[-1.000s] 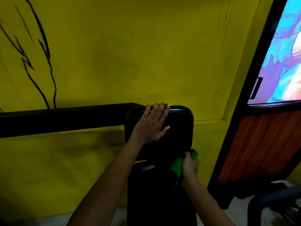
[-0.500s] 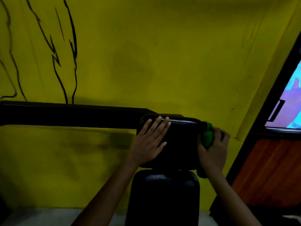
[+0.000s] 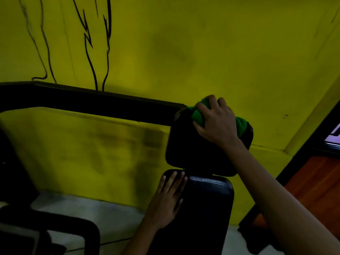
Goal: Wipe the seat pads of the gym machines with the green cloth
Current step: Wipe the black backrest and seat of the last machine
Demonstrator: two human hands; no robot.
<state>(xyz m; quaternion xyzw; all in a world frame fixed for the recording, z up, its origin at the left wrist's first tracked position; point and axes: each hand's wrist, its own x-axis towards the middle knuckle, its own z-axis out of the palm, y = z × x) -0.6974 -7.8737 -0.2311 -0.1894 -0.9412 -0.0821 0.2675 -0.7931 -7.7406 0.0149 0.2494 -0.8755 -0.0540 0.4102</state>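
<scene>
Green cloth (image 3: pixel 198 115) is gripped by right hand (image 3: pixel 217 124) atop upper pad (image 3: pixel 193 150); left hand (image 3: pixel 167 199) laid flat, fingers straight, on lower pad (image 3: pixel 207 208). Two pads counted; black rail (image 3: pixel 92 103) runs behind.

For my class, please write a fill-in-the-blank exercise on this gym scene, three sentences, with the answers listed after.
1. The right hand presses a bunched ____ cloth onto the upper black padded cushion.
2. The left hand lies flat on the ____ black padded cushion.
3. The wall behind the machine is painted ____.

Answers: green; lower; yellow
</scene>
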